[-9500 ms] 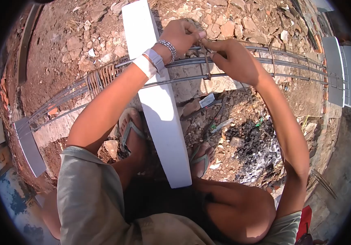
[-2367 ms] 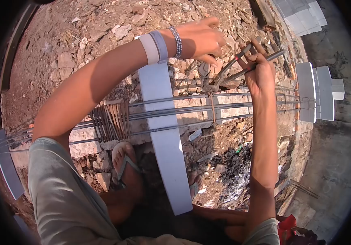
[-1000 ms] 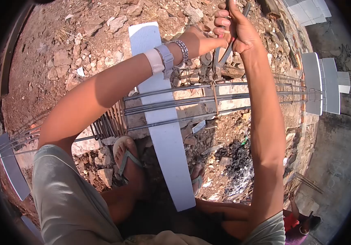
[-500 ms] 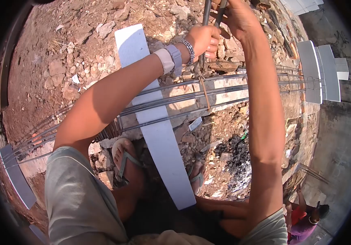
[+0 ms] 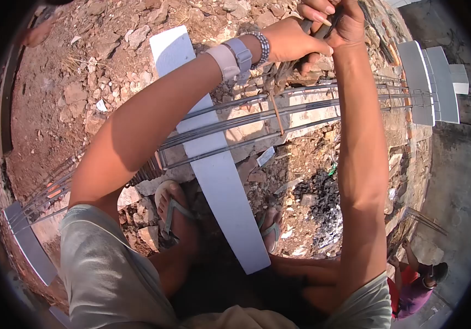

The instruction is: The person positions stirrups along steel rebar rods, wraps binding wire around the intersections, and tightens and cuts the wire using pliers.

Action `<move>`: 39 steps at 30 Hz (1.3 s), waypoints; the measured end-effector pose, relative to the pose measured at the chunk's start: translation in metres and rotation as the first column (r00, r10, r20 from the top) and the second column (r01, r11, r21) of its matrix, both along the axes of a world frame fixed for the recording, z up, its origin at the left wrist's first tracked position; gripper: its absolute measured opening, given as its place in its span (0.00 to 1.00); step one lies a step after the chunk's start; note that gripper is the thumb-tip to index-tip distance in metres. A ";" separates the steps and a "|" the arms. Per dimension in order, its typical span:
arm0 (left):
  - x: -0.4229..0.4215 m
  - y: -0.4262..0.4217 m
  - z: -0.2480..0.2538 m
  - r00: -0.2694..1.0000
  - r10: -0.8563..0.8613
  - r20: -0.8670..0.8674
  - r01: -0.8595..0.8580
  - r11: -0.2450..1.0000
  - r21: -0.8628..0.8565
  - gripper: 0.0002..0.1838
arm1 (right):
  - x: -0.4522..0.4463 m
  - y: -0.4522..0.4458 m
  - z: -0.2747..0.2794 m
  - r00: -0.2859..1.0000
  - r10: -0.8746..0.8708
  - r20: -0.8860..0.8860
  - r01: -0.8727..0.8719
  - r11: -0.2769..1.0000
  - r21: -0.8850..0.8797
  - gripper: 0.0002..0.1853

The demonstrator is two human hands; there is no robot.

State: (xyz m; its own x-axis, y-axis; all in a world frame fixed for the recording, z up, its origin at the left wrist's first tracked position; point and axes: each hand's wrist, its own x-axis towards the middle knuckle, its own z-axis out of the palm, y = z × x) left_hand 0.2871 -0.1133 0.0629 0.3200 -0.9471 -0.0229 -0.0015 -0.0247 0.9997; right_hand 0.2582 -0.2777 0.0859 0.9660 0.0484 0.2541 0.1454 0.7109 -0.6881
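Dark metal pincers [image 5: 323, 30] tilt over the rebar, both handles at the top of the head view. My left hand [image 5: 290, 41], wearing a beaded bracelet and a pale wristband, is closed around them. My right hand [image 5: 349, 26] is closed on the handle ends, right beside the left. The jaws lie partly in shadow below my left hand, close to the top bar, where a rusty stirrup [image 5: 276, 114] crosses the long steel bars [image 5: 306, 107]. Whether the jaws grip a wire there I cannot tell.
A white plank [image 5: 227, 186] runs under the bars between my sandalled feet. More boards [image 5: 416, 82] support the bars at the right, and another board [image 5: 30, 241] at the left. Stones and dark charred bits [image 5: 323, 200] cover the ground. Another person [image 5: 415, 293] is at the lower right.
Both hands have shifted right and come together on the pincers, which now lean more to the right. A blurred skin-toned shape has appeared at the upper left edge.
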 end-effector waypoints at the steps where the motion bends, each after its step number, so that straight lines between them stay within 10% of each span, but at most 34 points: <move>1: -0.007 -0.011 -0.005 0.999 0.007 -0.036 -0.005 0.999 0.045 0.16 | -0.006 -0.015 -0.007 0.971 0.194 0.140 -0.207 0.974 0.092 0.25; 3: -0.016 -0.026 -0.004 0.986 0.002 0.168 -0.016 0.996 0.083 0.19 | -0.026 -0.027 -0.008 0.922 0.308 0.235 -0.349 0.924 0.158 0.26; 6: -0.024 -0.044 -0.005 0.962 -0.121 0.244 0.059 0.968 0.244 0.22 | -0.077 -0.020 -0.001 0.874 -0.475 -0.106 0.463 0.878 -0.120 0.24; 14: -0.033 -0.071 -0.009 0.932 -0.359 -0.057 0.343 0.817 0.463 0.18 | -0.095 -0.041 -0.035 0.692 -0.656 -0.300 0.660 0.744 -0.104 0.14; 31: -0.024 -0.089 -0.038 0.891 -0.370 -0.263 0.453 0.672 0.586 0.19 | -0.082 -0.064 -0.098 0.761 -0.487 -0.428 0.575 0.812 0.099 0.12; 33: -0.019 -0.089 -0.038 0.888 -0.367 -0.276 0.459 0.698 0.549 0.14 | -0.075 -0.064 -0.086 0.693 -0.555 -0.459 0.631 0.775 0.015 0.12; 39: -0.024 -0.071 -0.011 0.920 -0.074 0.384 -0.163 0.821 0.547 0.22 | -0.034 -0.023 -0.016 0.402 -0.840 -0.364 0.483 0.533 -0.695 0.18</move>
State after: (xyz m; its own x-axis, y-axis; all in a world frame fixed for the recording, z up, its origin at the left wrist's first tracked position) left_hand 0.2633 -0.1839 0.0519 0.4566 -0.7884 -0.4123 -0.3534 -0.5860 0.7292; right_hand 0.2241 -0.3005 0.0698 0.6091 -0.7596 -0.2279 -0.1331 0.1854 -0.9736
